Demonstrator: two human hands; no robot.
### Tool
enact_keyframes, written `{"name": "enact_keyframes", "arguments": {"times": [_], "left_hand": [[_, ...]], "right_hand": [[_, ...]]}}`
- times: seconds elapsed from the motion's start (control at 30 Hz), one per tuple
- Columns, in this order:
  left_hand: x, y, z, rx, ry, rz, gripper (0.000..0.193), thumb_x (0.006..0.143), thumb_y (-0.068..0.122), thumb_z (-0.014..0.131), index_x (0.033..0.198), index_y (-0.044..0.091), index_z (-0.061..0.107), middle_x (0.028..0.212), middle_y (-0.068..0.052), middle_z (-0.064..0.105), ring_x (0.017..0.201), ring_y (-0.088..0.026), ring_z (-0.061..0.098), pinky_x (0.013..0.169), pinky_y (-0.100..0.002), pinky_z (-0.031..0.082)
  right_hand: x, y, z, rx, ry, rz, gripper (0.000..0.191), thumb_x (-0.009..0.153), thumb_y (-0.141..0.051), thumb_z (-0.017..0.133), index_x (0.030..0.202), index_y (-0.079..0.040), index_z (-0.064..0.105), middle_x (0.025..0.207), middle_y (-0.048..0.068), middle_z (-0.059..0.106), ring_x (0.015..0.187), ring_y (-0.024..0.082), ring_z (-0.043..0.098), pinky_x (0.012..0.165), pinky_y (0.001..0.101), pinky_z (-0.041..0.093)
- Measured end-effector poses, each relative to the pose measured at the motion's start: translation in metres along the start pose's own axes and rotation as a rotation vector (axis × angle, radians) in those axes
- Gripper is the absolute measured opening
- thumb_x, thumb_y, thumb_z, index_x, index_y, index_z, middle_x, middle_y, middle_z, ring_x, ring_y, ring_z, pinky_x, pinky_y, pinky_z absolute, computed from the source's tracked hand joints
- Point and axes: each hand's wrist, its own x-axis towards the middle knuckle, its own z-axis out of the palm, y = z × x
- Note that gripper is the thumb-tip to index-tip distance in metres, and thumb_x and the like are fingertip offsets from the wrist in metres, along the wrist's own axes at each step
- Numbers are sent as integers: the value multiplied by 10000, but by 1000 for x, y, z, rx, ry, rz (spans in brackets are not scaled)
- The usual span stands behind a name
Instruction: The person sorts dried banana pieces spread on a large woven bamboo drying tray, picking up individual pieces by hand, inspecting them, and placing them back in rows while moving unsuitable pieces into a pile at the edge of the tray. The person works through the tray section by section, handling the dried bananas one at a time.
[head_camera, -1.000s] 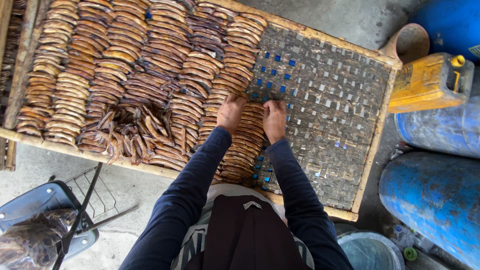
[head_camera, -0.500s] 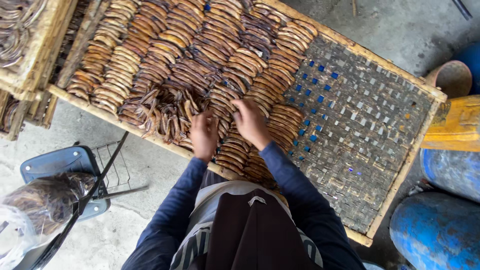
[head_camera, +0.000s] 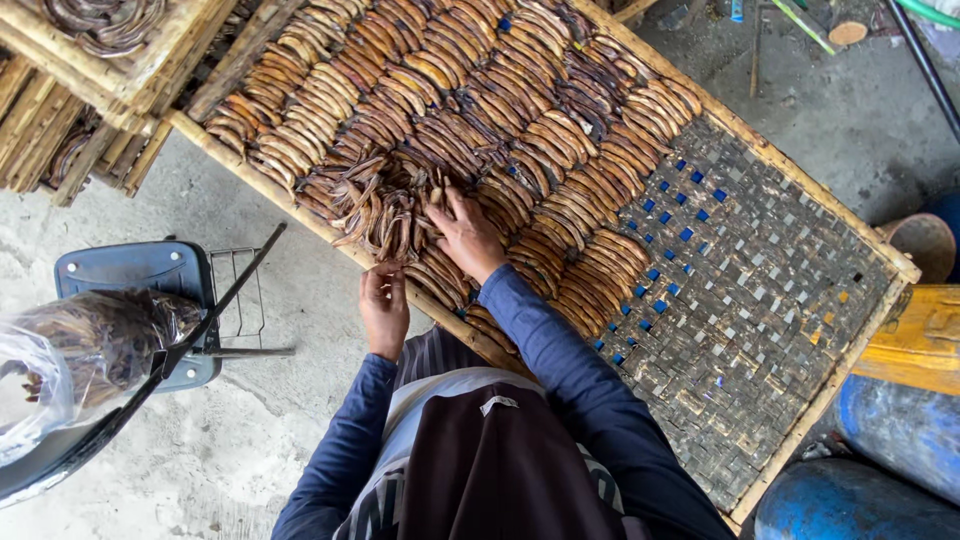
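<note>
the right hand (head_camera: 468, 232) lies spread flat on a loose heap of brown dried strips (head_camera: 385, 205) left of centre on the woven tray (head_camera: 780, 330); the left hand (head_camera: 383, 305) curls over the tray's near wooden edge, seemingly gripping it. the laying-out step seems underway; next calls for picking single strips.

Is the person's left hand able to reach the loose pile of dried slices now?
Probably yes: the left hand sits at the tray's wooden edge, right beside the loose pile, with nothing between them.
</note>
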Motion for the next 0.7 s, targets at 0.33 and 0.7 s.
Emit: {"name": "enact_keyframes", "arguments": {"times": [0.33, 0.7], "left_hand": [[3, -33, 36, -495, -281, -349, 205, 1076, 135, 631, 1240, 13, 639, 1080, -99, 645, 924, -147, 627, 825, -292, 546], [59, 60, 83, -1051, -649, -980, 650, 1016, 602, 494, 1308, 27, 574, 1191, -210, 678, 1048, -311, 667, 917, -455, 561]], "right_hand": [[4, 48, -11, 463, 44, 487, 148, 956, -74, 714, 1103, -56, 720, 1058, 90, 766, 860, 203, 731, 723, 365, 606], [-68, -25, -94, 330, 209, 252, 213, 926, -68, 697, 1136, -42, 677, 1211, 129, 694, 967, 225, 698, 773, 358, 622]]}}
